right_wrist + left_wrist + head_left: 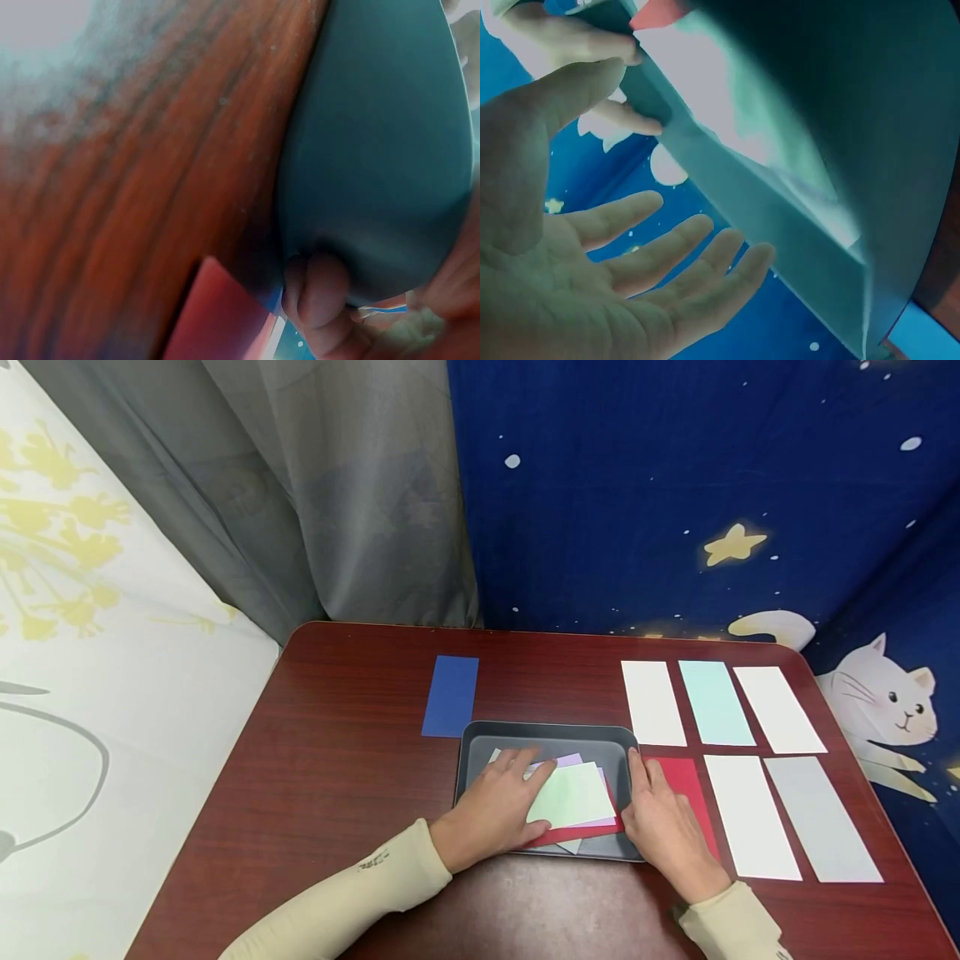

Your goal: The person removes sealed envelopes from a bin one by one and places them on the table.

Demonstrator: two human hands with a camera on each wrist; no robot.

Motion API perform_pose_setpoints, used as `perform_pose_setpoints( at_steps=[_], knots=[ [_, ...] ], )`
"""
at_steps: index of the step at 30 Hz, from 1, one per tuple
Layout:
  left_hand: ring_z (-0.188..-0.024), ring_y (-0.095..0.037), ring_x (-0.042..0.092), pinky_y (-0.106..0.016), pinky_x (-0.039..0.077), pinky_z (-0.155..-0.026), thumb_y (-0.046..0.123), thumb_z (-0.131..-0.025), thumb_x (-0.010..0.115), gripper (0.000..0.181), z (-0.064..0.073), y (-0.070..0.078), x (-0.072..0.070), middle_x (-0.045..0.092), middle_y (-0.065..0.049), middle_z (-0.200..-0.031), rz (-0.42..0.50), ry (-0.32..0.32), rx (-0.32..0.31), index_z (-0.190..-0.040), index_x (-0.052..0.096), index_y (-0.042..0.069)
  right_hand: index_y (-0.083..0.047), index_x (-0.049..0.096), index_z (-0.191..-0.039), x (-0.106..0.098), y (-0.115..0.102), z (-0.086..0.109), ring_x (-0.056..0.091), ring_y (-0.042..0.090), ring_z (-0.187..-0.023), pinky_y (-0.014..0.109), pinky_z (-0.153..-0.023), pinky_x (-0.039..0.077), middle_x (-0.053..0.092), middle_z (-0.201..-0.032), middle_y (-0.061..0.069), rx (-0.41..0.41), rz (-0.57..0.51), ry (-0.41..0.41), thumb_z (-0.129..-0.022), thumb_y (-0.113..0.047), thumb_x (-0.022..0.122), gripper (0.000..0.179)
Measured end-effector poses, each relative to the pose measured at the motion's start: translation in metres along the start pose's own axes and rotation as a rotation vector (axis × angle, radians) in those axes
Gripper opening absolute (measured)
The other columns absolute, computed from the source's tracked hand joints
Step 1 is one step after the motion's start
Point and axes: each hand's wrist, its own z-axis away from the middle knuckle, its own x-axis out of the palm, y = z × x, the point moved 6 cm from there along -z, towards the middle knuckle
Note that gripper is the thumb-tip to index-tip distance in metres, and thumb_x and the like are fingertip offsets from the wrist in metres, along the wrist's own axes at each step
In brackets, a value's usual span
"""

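A dark grey tray (555, 735) stands on the table with several loose paper cards inside. Topmost lies a pale green card (572, 797), over a lilac card (568, 760) and a red card (581, 834). My left hand (491, 806) is over the tray's left half, fingers spread and holding nothing in the left wrist view. Whether its fingertips touch the cards is unclear. At the tray's right side my right hand (667, 827) grips the rim; its curled fingers (326, 289) press against the outer wall (375, 135) in the right wrist view.
Beyond the tray's left back corner lies a blue card (451, 696). To the right are a red card (686, 785), partly under my right hand, white cards (654, 703), a mint card (717, 703) and a grey card (823, 818). Curtains (600, 527) hang behind the table (337, 760).
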Motion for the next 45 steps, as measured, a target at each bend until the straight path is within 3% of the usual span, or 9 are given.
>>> perform_pose_setpoints(
  at_steps=[7,21,45],
  knots=[
    [-0.133,-0.031,0.063,-0.04,0.059,-0.1,0.059,-0.09,0.087,0.083,0.001,0.004,0.013,0.06,-0.016,-0.15,-0.047,-0.066,0.023,-0.155,0.064,0.014,0.015,0.045,-0.158,0.0,0.0,0.0,0.037,0.016,-0.045,0.031,-0.044,0.038,0.057,-0.113,0.027,-0.004,0.003,0.004,-0.086,0.01,0.071,0.076],
    [-0.128,-0.029,0.067,-0.037,0.062,-0.094,0.058,-0.089,0.088,0.082,-0.001,0.006,0.022,0.064,-0.014,-0.147,-0.09,-0.115,0.042,-0.155,0.063,0.016,0.016,0.045,-0.157,-0.001,-0.001,-0.001,0.036,0.015,-0.046,0.03,-0.044,0.038,0.058,-0.114,0.028,-0.015,0.009,0.009,-0.086,0.01,0.071,0.076],
    [-0.115,-0.029,0.07,-0.034,0.063,-0.08,0.053,-0.087,0.092,0.073,-0.001,0.007,0.02,0.068,-0.011,-0.134,-0.095,-0.091,0.051,-0.145,0.068,0.015,0.016,0.045,-0.158,-0.001,0.0,0.001,0.037,0.015,-0.046,0.03,-0.044,0.038,0.057,-0.113,0.026,-0.01,0.003,-0.001,-0.086,0.009,0.071,0.076]
  ],
)
